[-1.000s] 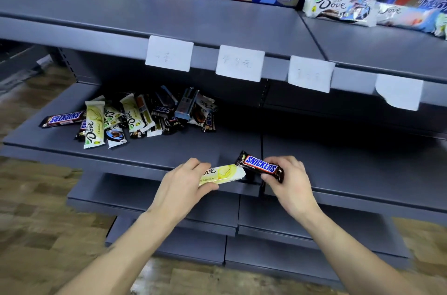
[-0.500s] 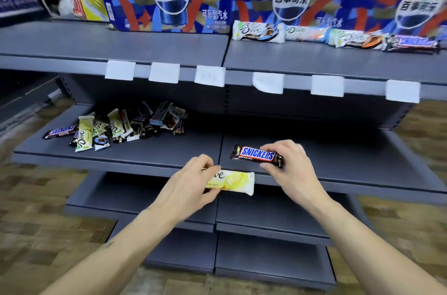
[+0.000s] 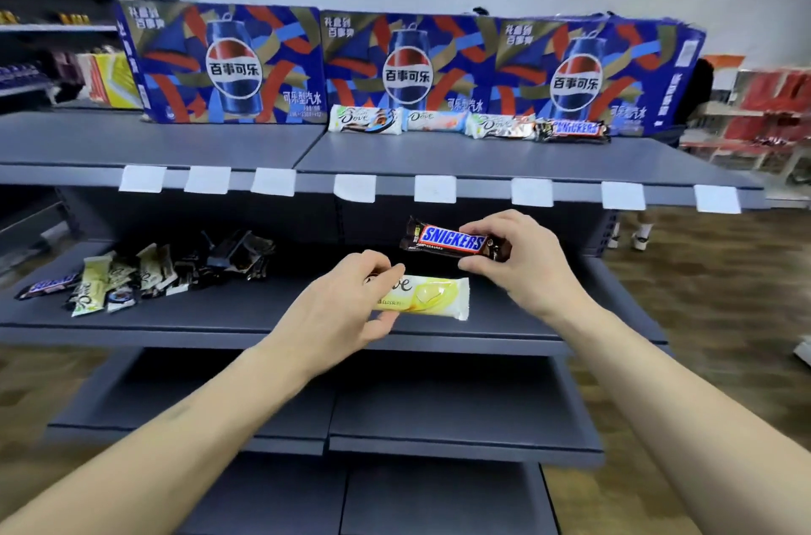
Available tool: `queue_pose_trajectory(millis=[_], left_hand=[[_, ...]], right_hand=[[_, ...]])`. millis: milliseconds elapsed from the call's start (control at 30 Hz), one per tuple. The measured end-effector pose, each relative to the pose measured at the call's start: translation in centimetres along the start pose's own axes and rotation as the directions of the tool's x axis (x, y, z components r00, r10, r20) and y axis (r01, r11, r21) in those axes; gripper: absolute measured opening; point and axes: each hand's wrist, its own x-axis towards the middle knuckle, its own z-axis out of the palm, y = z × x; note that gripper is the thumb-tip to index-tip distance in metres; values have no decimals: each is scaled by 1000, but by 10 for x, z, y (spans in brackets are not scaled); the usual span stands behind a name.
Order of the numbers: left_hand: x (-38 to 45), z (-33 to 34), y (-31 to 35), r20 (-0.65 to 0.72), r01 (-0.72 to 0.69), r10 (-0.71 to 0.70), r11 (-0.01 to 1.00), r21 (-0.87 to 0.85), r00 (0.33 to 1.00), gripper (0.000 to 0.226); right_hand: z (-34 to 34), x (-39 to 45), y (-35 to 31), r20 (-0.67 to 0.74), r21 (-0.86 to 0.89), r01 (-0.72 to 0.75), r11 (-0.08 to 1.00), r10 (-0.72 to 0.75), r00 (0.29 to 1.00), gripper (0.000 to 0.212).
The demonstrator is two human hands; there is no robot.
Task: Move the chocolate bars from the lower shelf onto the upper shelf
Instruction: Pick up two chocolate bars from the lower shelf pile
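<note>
A yellow Dove bar [image 3: 432, 297] is being pinched by the left hand [image 3: 338, 310] and a Snickers bar [image 3: 454, 239] by the right hand [image 3: 524, 260] — both are being held in front of the lower shelf [image 3: 272, 315]. At ten o'clock on that shelf, a heap of bars [image 3: 145, 271] is still waiting to be moved. Farther off, at twelve o'clock, four bars [image 3: 467, 125] are already lying in a row on the upper shelf [image 3: 482, 159] — the job is judged well short of half done.
</note>
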Motion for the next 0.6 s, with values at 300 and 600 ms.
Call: queue_pose_trajectory(millis=[300,600], left_hand=[[57,-27,16,-85,-34,32,999,-26,996,46],[103,-32,-17,-108,-2,0,1000,-15,994,44]], right_hand=[[-60,31,3,-72,-119,40,992,-49,996,34],[-61,81,1,-107,-134,29,990,-44,993,33]])
